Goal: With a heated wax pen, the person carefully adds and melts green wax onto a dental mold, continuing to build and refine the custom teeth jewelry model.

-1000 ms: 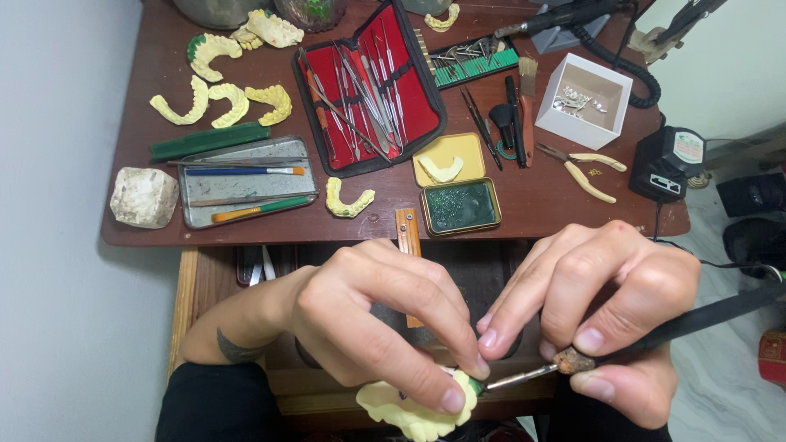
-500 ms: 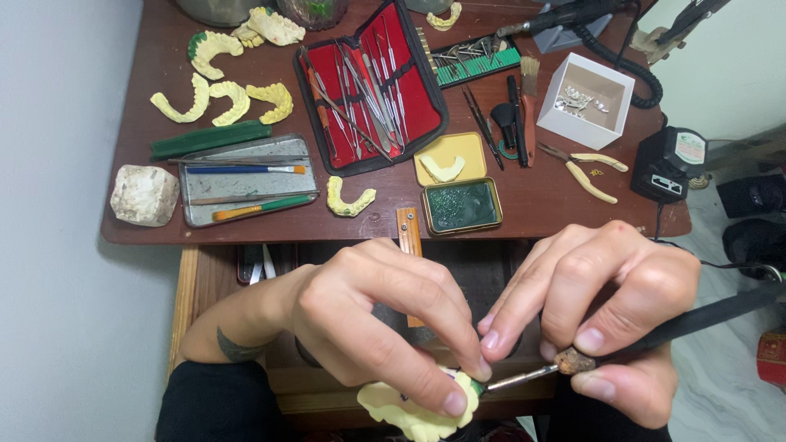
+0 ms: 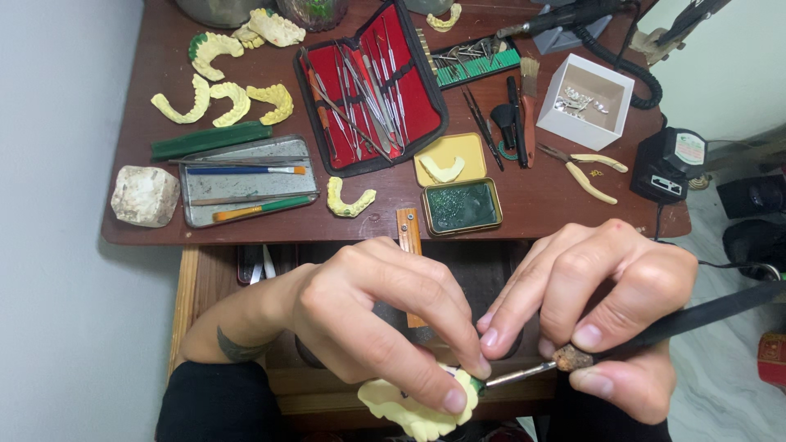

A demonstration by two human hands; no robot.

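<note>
Left hand: the left hand (image 3: 372, 323) is closed over a pale yellow, arch-shaped plaster dental cast (image 3: 413, 405), thumb and forefinger pinched on its upper right edge; the cast sits under the palm at the bottom of the view, below the table's front edge.
Right hand: the right hand (image 3: 602, 307) is closed in a pen grip on a long black-handled tool with a metal shaft and a brown crusted collar (image 3: 573, 358); the thumb presses beneath the collar and the fingers curl over it.
Tool and cast: the metal tip reaches left and meets the cast just beside the left fingertips.
Loose casts on the table: about eight pale yellow ones, six toward the back left (image 3: 221, 94), one at the back edge (image 3: 444, 16), one near the front edge (image 3: 350, 199).
Tins: one open yellow hinged tin (image 3: 454, 196), a small cast in its lid, dark green filling in its base.
Trays: one grey metal tray (image 3: 246, 182) holding brushes.
Instrument cases: one open black case with red lining (image 3: 372, 86), filled with steel hand instruments.
Other items: one white square box (image 3: 585, 101), one pair of cream-handled pliers (image 3: 585, 168), one rough white stone lump (image 3: 145, 195), one small black power unit (image 3: 667, 164).
Surface: a dark reddish-brown wooden table (image 3: 540, 200) with an open drawer under it.
Room: a plain pale wall at left, light marbled floor at right.
</note>
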